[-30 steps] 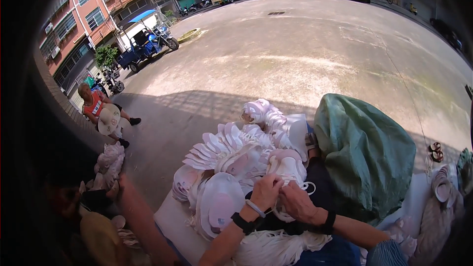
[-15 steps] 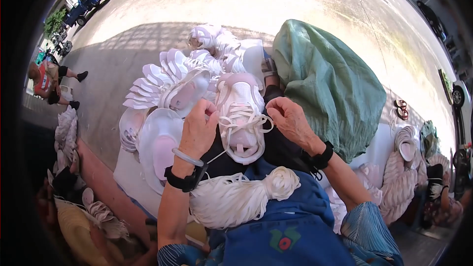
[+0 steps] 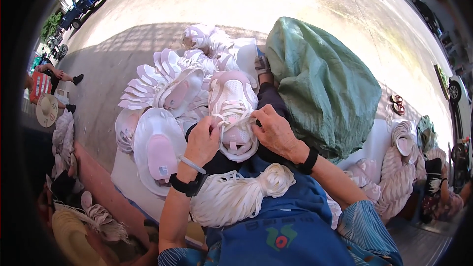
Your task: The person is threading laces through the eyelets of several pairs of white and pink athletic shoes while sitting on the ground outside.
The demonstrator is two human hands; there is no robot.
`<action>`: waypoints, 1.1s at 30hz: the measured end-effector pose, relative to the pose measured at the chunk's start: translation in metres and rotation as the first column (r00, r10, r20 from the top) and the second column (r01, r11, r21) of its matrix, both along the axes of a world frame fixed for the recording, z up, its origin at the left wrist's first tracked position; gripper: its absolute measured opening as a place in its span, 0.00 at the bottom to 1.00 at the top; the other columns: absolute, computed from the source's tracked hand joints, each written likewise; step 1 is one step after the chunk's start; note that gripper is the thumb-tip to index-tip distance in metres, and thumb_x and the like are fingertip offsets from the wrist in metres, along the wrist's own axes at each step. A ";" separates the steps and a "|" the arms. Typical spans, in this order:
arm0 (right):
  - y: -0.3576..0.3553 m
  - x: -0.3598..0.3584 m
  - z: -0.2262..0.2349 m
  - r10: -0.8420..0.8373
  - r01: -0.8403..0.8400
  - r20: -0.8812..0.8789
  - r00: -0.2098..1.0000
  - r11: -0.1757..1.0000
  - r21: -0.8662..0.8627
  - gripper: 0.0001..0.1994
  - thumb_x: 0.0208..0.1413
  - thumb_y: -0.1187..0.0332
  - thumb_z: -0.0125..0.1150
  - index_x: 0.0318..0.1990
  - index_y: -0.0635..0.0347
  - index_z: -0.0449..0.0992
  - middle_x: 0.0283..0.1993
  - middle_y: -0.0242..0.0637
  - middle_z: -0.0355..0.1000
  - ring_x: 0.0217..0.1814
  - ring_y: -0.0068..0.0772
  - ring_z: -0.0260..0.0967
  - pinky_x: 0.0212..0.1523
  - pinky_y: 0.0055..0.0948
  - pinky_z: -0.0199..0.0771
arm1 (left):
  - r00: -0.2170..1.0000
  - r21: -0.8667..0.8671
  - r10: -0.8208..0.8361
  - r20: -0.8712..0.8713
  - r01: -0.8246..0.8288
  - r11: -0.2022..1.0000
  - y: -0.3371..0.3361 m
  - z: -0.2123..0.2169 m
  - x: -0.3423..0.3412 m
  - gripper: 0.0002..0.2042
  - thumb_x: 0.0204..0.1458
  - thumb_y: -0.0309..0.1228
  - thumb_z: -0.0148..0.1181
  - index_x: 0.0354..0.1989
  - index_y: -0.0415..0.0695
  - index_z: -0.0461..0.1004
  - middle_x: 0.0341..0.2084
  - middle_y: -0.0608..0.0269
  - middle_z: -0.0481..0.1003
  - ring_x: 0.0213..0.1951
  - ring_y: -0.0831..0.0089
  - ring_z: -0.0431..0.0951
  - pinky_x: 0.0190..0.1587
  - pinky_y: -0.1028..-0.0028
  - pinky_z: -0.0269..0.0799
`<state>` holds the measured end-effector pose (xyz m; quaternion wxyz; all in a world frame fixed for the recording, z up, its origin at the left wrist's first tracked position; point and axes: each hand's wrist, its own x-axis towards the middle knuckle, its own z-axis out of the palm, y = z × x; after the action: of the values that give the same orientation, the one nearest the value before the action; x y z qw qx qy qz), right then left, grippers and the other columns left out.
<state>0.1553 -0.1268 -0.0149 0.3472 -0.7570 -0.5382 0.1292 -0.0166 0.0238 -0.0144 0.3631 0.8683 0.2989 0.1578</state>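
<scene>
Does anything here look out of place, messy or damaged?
Nothing looks damaged or spilled. The left hand and right hand hold the white lace of a pink-and-white sneaker on the lap. A loose bundle of white laces lies below, and fanned pink-and-white shoe uppers are stacked neatly.

Hemmed in on both sides, open only toward the far pavement

A bulky green woven sack [image 3: 325,83] crowds the right hand [image 3: 276,130]; fanned stacks of white-and-pink shoe uppers [image 3: 162,86] block the left hand [image 3: 202,140]. A bundle of white laces [image 3: 236,197] fills the lap below. The sunlit concrete pavement [image 3: 236,5] beyond lies bare.
</scene>
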 end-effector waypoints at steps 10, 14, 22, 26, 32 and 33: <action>0.000 0.000 -0.002 -0.006 0.007 0.053 0.999 1.000 -0.018 0.09 0.52 0.72 0.57 0.41 0.61 0.72 0.39 0.44 0.66 0.38 0.50 0.70 0.37 0.41 0.72 | 0.979 -0.827 0.203 0.033 -0.087 0.556 0.021 0.042 0.024 0.02 0.55 0.28 0.52 0.32 0.43 0.67 0.18 0.70 0.67 0.13 0.87 0.58 0.10 0.85 0.49; 0.003 -0.001 -0.009 0.027 -0.024 0.086 0.996 0.999 -0.026 0.09 0.52 0.72 0.57 0.41 0.60 0.72 0.39 0.43 0.67 0.38 0.50 0.70 0.38 0.41 0.72 | 0.970 -0.740 0.205 0.129 -0.044 0.671 0.030 0.039 0.039 0.03 0.54 0.28 0.54 0.34 0.43 0.67 0.18 0.72 0.65 0.13 0.88 0.58 0.10 0.86 0.48; 0.020 0.008 -0.003 -0.019 0.027 -0.068 0.998 0.992 0.122 0.05 0.53 0.75 0.53 0.37 0.64 0.69 0.38 0.48 0.69 0.38 0.52 0.70 0.38 0.43 0.71 | 0.987 -0.394 0.148 0.060 -0.113 0.912 0.023 0.027 0.009 0.05 0.52 0.26 0.57 0.37 0.43 0.72 0.22 0.70 0.70 0.16 0.85 0.63 0.14 0.82 0.58; 0.037 0.010 0.006 0.011 0.018 -0.129 0.992 0.975 0.222 0.05 0.54 0.75 0.52 0.38 0.64 0.70 0.37 0.49 0.69 0.38 0.53 0.70 0.39 0.43 0.70 | 0.992 -0.086 -0.128 0.024 0.129 0.988 -0.008 0.032 -0.005 0.09 0.45 0.23 0.61 0.37 0.44 0.75 0.31 0.61 0.71 0.28 0.70 0.75 0.30 0.72 0.70; 0.020 0.009 0.015 -0.012 0.021 -0.070 0.997 0.993 0.117 0.08 0.52 0.68 0.58 0.36 0.62 0.74 0.35 0.47 0.68 0.35 0.51 0.71 0.36 0.42 0.71 | 0.982 0.272 -0.187 0.005 0.179 0.946 -0.023 0.018 -0.006 0.10 0.43 0.22 0.61 0.36 0.44 0.74 0.36 0.56 0.69 0.33 0.56 0.76 0.34 0.64 0.71; 0.016 0.007 0.015 0.004 0.000 -0.053 0.999 0.998 0.068 0.09 0.51 0.65 0.61 0.36 0.61 0.74 0.35 0.46 0.67 0.34 0.51 0.71 0.35 0.42 0.72 | 0.982 0.271 -0.187 0.009 0.178 0.946 -0.023 0.016 -0.005 0.10 0.43 0.22 0.61 0.36 0.44 0.74 0.36 0.56 0.69 0.33 0.56 0.76 0.34 0.64 0.71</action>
<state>0.1623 -0.1104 0.0003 0.3868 -0.7404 -0.5338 0.1311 -0.0212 0.0012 0.0021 0.2599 0.9306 0.1867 0.1776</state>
